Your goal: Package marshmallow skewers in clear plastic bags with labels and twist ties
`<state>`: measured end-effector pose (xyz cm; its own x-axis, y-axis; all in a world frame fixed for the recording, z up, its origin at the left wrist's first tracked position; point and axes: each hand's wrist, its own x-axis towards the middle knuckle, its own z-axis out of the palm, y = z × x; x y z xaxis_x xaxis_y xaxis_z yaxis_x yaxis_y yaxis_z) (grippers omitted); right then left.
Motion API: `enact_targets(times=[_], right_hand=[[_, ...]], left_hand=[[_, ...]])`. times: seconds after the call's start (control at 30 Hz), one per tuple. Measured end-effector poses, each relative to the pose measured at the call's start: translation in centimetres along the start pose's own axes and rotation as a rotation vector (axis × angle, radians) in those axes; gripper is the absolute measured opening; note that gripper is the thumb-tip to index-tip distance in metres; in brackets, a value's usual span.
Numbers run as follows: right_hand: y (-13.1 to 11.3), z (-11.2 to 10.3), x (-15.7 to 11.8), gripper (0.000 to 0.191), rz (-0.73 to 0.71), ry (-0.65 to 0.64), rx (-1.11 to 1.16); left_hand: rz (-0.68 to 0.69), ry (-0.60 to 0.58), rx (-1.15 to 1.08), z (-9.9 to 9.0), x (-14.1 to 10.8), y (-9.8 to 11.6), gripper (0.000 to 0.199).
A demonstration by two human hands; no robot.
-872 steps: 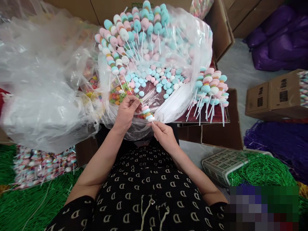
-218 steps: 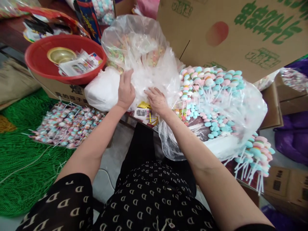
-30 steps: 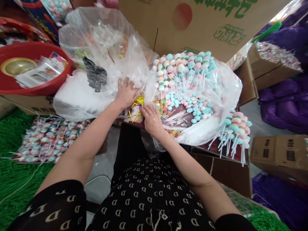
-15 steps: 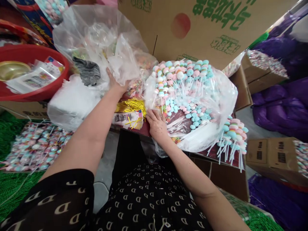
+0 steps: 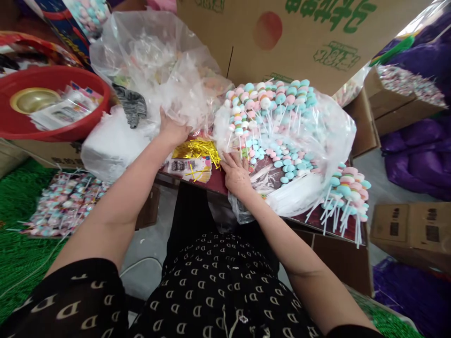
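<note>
Under the left hand [image 5: 172,131] a fold of a plastic bag [image 5: 151,61] bunches up. That arm reaches forward from the lower left, wrist raised, and the fingers close around the gathered plastic. The bag billows away beyond the hand, its loose mass running up and to the right.

Right of that hand, the right hand [image 5: 237,174] lies palm down with its fingers spread apart, resting on the plastic over a heap of candy. Its forearm angles in from the lower right.

Just above the right fingertips, candy skewers [image 5: 268,101] lie in a banded pastel row inside the bag, their white sticks pointing down toward the person. Loose pastel candy discs [image 5: 278,157] lie between those skewers and the hand. Farther right, a bundle of skewers [image 5: 345,192] sits outside the bag on a dark red table [image 5: 190,183], its sticks also pointing toward the person.

Between the hands, gold twist ties [image 5: 197,151] lie beside a printed card [image 5: 186,165]. Left of the left hand are a white plastic bundle [image 5: 112,145], a gray-and-black cloth [image 5: 129,105] and a red basin [image 5: 52,80] holding a brass bowl [image 5: 34,99]. A large cardboard box [image 5: 299,37] stands behind the bag, and a pile of wrapped candy [image 5: 65,202] lies on green tinsel [image 5: 21,202] at lower left.
</note>
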<state>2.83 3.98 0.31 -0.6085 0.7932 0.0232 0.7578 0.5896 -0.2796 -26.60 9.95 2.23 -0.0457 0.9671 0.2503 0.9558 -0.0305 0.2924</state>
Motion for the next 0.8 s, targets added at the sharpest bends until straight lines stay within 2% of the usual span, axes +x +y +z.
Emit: enact_targets(times=[0.07,0.13,0.2,0.27,0.37,0.5,0.63,0.7,0.8], right_hand=[[-0.2,0.1,-0.4,0.055,-0.017,0.021,0.048],[-0.4,0.3,-1.0,0.051,-0.028,0.059,0.093],[-0.5,0.3,-1.7,0.048,-0.032,0.093,0.118],[-0.8,0.1,-2.4,0.047,-0.040,0.121,0.122],[-1.8,-0.7,-2.7,0.049,-0.080,0.152,0.099],[-4.7,-1.1,-1.4,0.055,-0.262,0.061,0.075],[-7.1,-0.2,0.4,0.056,-0.406,-0.088,0.069],[-7.0,0.3,0.7,0.053,-0.433,-0.121,0.054],[-5.3,0.3,0.3,0.049,-0.446,-0.124,0.020]], left_hand=[[-0.018,-0.029,0.065,-1.9,-2.2,1.8,0.053],[0.015,-0.009,0.068,-3.6,-5.2,3.6,0.047],[0.043,0.024,0.021,-4.4,-8.7,5.2,0.041],[0.014,0.035,-0.008,-4.1,-12.1,6.2,0.036],[0.001,-0.012,0.015,-2.2,-15.5,6.7,0.035],[-0.064,-0.033,-0.083,0.4,-16.3,6.2,0.049],[-0.156,0.004,-0.153,1.3,-15.3,5.5,0.052],[-0.148,0.016,-0.151,1.4,-15.1,5.5,0.052],[-0.103,0.032,-0.125,1.5,-15.0,5.8,0.050]])
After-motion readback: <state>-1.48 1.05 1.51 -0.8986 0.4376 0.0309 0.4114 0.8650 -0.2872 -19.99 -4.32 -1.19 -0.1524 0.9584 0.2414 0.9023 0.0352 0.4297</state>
